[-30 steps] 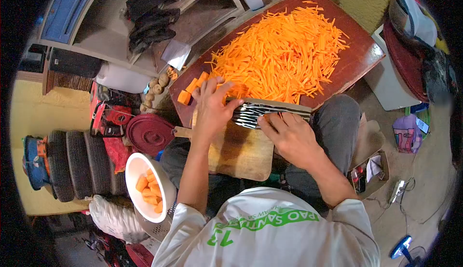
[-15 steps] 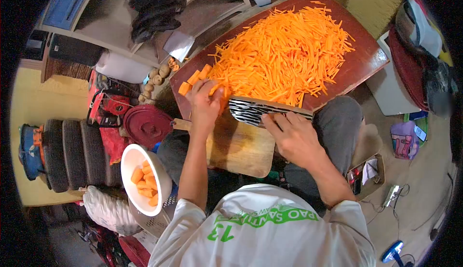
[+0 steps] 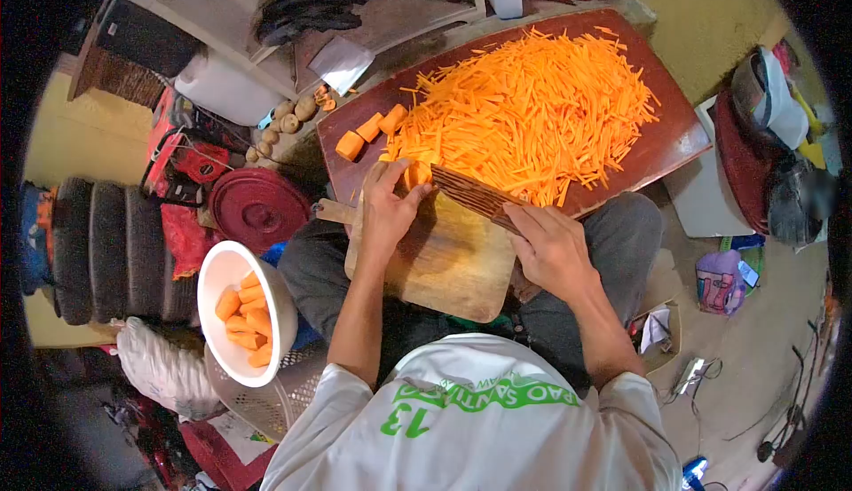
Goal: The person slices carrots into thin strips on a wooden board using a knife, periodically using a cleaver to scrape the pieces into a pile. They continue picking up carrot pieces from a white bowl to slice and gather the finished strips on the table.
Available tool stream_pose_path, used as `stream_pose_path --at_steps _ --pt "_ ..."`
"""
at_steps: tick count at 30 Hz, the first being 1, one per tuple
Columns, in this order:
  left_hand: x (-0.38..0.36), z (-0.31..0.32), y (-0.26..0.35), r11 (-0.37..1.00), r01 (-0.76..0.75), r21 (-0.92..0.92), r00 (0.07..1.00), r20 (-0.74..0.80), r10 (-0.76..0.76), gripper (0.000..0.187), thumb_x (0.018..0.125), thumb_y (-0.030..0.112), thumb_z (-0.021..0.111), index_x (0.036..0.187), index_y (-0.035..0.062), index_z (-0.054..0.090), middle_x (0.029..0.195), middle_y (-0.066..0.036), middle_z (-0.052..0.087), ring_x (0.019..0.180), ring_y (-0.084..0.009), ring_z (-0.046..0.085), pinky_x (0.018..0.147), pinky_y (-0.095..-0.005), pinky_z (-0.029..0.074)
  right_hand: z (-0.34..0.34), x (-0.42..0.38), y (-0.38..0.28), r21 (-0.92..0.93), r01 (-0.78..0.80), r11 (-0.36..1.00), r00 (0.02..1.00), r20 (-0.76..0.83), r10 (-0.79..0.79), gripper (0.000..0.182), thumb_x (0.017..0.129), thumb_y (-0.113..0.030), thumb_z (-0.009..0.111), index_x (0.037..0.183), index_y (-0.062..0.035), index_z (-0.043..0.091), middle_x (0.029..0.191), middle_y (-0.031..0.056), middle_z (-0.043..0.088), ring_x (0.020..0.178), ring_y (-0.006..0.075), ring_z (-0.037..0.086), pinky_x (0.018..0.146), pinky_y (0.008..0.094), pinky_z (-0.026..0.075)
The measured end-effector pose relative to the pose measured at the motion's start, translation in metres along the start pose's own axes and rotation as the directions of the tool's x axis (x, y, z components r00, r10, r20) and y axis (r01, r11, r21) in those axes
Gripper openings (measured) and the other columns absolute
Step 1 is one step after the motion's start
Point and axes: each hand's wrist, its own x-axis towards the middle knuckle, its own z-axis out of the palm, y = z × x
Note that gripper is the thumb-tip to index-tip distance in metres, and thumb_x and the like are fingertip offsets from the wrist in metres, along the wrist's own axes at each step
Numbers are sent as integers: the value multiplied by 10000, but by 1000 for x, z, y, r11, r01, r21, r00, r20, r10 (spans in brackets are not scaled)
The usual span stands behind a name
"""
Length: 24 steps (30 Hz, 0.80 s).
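Observation:
My left hand (image 3: 390, 203) is closed on a carrot piece (image 3: 417, 172) at the upper left of the wooden cutting board (image 3: 444, 269). In my right hand (image 3: 552, 247) is a wide ridged knife (image 3: 470, 194), its far end right beside that carrot piece. Beyond the board, a big heap of carrot strips (image 3: 532, 109) covers much of the dark red tabletop (image 3: 679, 136). Several thick carrot chunks (image 3: 351, 145) lie at the tabletop's left end, near my left hand.
A white bowl (image 3: 210, 314) of peeled carrot pieces stands at the left, on a perforated basket (image 3: 297, 380). Farther left are a dark red lid (image 3: 257, 207) and stacked tires (image 3: 106, 251). A white container (image 3: 706, 180) stands at the right.
The knife has turned from its striped face to a narrower, brownish view and now sits by the carrot piece. My left hand has moved down from the chunks, and the whole view has shifted slightly.

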Motion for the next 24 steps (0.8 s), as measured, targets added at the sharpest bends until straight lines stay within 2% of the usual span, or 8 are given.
stream_pose_path --at_steps 5,11,13,16,19,20,22,24 --pt "-6 1 -18 993 -83 -82 992 -100 75 366 820 75 881 1127 -48 726 1024 -202 665 989 -391 644 868 -451 508 6 -2 1 67 -61 996 998 -22 62 440 859 -75 819 1281 19 736 1146 214 775 1021 404 751 897 454 611" --pt "-13 -8 -13 959 11 -283 987 -149 -55 360 823 97 880 1119 -49 736 1054 -204 672 980 -386 660 856 -421 520 5 0 -14 217 -184 959 982 -9 190 408 918 -110 806 1298 13 726 1154 228 774 1015 403 764 887 450 616" --pt "-17 -15 -5 980 44 -195 992 -107 -66 363 827 119 879 1120 -45 741 1040 -203 661 974 -397 662 847 -434 525 6 -2 -22 337 -291 895 954 30 299 399 935 -106 794 1307 15 718 1159 236 772 1014 411 767 888 447 615" --pt "-37 -24 15 997 69 -33 995 -73 -71 365 841 144 866 1134 -37 744 1037 -206 642 965 -416 668 824 -462 533 3 -8 -35 356 -311 881 950 107 292 405 946 -88 775 1328 24 699 1176 252 767 1036 414 770 910 444 615" --pt "-66 -26 28 995 102 7 995 19 -102 367 880 177 836 1174 -19 737 1058 -219 620 932 -444 670 804 -512 551 -2 -18 -52 299 -420 856 894 299 334 417 999 -13 723 1398 79 646 1223 224 775 1080 238 774 928 330 599" --pt "-75 -27 32 991 132 -5 989 67 -131 370 886 184 834 1181 -16 734 1054 -217 617 931 -446 667 808 -518 552 -6 -19 -59 269 -419 867 885 334 324 413 1009 -21 705 1409 62 643 1230 248 764 1084 304 777 952 382 594" --pt "-89 -28 37 986 168 -20 973 163 -162 385 896 220 833 1190 -4 729 1081 -211 603 991 -439 644 858 -517 553 -3 -24 -62 247 -353 903 912 304 273 414 1005 -24 703 1407 55 645 1229 260 755 1089 361 766 955 411 589" --pt "-100 -31 36 999 52 3 980 192 -52 399 888 222 837 1202 3 723 1124 -211 595 1039 -433 629 883 -507 546 -1 -26 -66 229 -325 918 919 307 248 429 1000 -27 704 1418 46 637 1239 268 746 1117 406 749 964 428 583"
